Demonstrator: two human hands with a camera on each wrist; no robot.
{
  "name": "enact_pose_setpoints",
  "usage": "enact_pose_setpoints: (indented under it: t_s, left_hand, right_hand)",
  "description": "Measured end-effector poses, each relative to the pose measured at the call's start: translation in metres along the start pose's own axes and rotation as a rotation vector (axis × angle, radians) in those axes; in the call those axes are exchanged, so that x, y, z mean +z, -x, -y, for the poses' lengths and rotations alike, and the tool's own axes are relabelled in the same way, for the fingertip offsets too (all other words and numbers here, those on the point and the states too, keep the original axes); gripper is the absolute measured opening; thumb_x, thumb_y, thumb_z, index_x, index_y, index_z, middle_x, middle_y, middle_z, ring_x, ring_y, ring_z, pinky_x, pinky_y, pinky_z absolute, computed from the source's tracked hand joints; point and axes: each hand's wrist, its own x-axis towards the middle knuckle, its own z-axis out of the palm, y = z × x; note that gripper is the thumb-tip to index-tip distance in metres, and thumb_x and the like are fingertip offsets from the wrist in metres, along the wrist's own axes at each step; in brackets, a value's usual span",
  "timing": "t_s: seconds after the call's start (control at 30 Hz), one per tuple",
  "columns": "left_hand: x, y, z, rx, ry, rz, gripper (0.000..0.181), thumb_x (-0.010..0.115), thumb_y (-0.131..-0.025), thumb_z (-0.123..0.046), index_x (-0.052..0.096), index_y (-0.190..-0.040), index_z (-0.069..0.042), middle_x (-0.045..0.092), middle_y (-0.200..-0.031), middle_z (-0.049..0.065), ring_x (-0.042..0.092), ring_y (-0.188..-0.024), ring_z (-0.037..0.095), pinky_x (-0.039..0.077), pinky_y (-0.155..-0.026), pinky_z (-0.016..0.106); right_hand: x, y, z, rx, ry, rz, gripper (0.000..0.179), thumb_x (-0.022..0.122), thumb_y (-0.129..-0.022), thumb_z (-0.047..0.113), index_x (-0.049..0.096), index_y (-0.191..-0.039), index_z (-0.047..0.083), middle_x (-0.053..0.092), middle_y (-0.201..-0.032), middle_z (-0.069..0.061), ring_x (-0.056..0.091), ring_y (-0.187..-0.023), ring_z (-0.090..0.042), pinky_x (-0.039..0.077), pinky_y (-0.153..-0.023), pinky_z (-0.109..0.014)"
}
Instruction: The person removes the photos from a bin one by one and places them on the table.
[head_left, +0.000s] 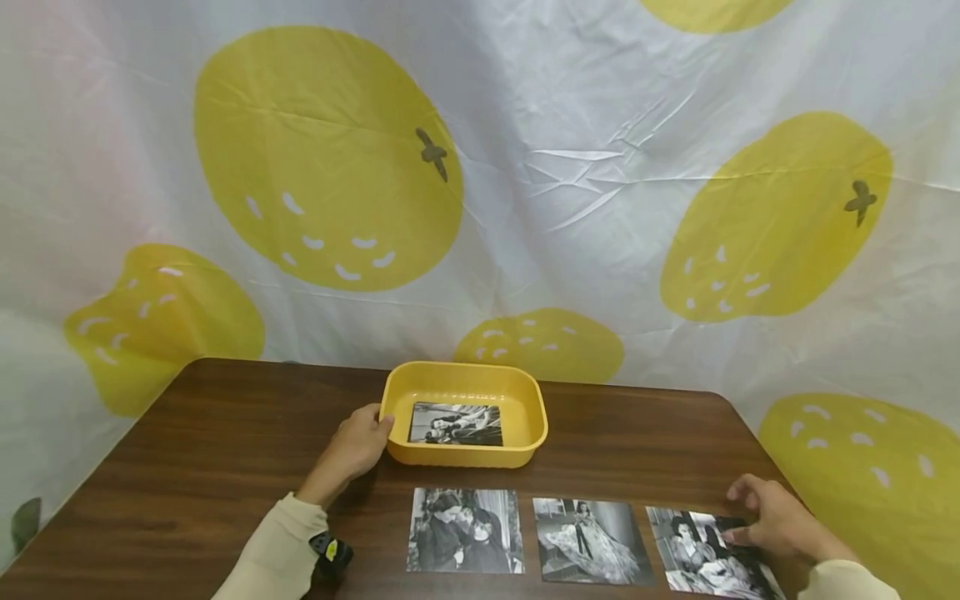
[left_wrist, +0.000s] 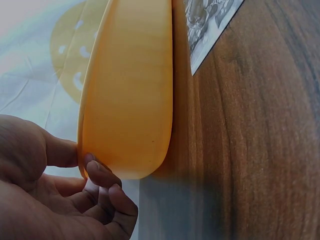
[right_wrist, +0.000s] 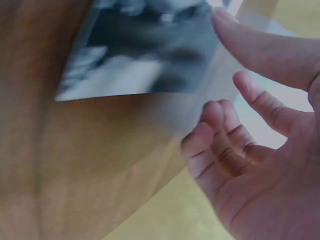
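Observation:
A yellow plastic tray (head_left: 525, 454) stands near the table's far edge with a black-and-white photo (head_left: 459, 425) lying inside. My left hand (head_left: 362, 442) pinches the tray's left rim between thumb and fingers, as the left wrist view also shows (left_wrist: 65, 185). Three more photos lie in a row in front: a group portrait (head_left: 465, 533), a woman in a wide gown (head_left: 588, 537), and one at the right (head_left: 686, 546). Over that right photo is my right hand (head_left: 783, 521), fingers spread apart from the thumb. Its thumb tip overlaps the photo's edge; contact is unclear.
The brown wooden table (head_left: 247, 442) has rounded far corners. Behind it hangs a white cloth (head_left: 540, 217) with large yellow fruit prints. A dark wrist strap (head_left: 330, 552) sits at my left sleeve.

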Motion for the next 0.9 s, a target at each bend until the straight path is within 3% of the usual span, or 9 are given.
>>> enact_pose_setpoints:
  t_s: [0.2, 0.43, 0.67, 0.9]
  left_hand:
    - [0.001, 0.000, -0.002, 0.005, 0.004, 0.001, 0.039, 0.043, -0.100, -0.019, 0.050, -0.130, 0.005, 0.063, -0.094, 0.012, 0.054, -0.076, 0.019, 0.043, -0.066, 0.035]
    - [0.000, 0.001, -0.002, -0.005, -0.001, 0.000, 0.040, 0.043, -0.100, -0.019, 0.050, -0.130, 0.005, 0.063, -0.095, 0.011, 0.055, -0.079, 0.020, 0.044, -0.068, 0.036]
    - [0.000, 0.000, -0.002, 0.005, -0.008, -0.010, 0.039, 0.044, -0.099, -0.019, 0.050, -0.129, 0.005, 0.063, -0.098, 0.012, 0.056, -0.082, 0.020, 0.045, -0.071, 0.038]
    - [0.001, 0.001, -0.001, -0.005, -0.017, -0.009, 0.040, 0.044, -0.099, -0.020, 0.050, -0.130, 0.005, 0.064, -0.097, 0.011, 0.056, -0.081, 0.020, 0.045, -0.070, 0.037]
  right_hand:
    - [-0.020, -0.019, 0.033, 0.011, -0.078, -0.100, 0.051, 0.078, -0.077, 0.033, 0.057, -0.109, -0.001, 0.062, -0.096, -0.017, 0.058, -0.085, -0.029, 0.046, -0.068, -0.042]
    - [-0.035, -0.057, 0.091, -0.073, -0.107, -0.150, 0.055, 0.070, -0.083, 0.042, 0.055, -0.118, 0.004, 0.060, -0.108, -0.020, 0.060, -0.088, -0.030, 0.048, -0.073, -0.046]
    - [-0.024, -0.102, 0.147, -0.177, -0.214, -0.153, 0.049, 0.072, -0.083, 0.033, 0.056, -0.118, 0.003, 0.062, -0.106, -0.018, 0.060, -0.092, -0.033, 0.048, -0.078, -0.046]
    - [-0.006, -0.129, 0.202, -0.254, -0.234, -0.070, 0.049, 0.072, -0.084, 0.033, 0.057, -0.119, 0.003, 0.058, -0.114, -0.019, 0.056, -0.102, -0.036, 0.047, -0.084, -0.047]
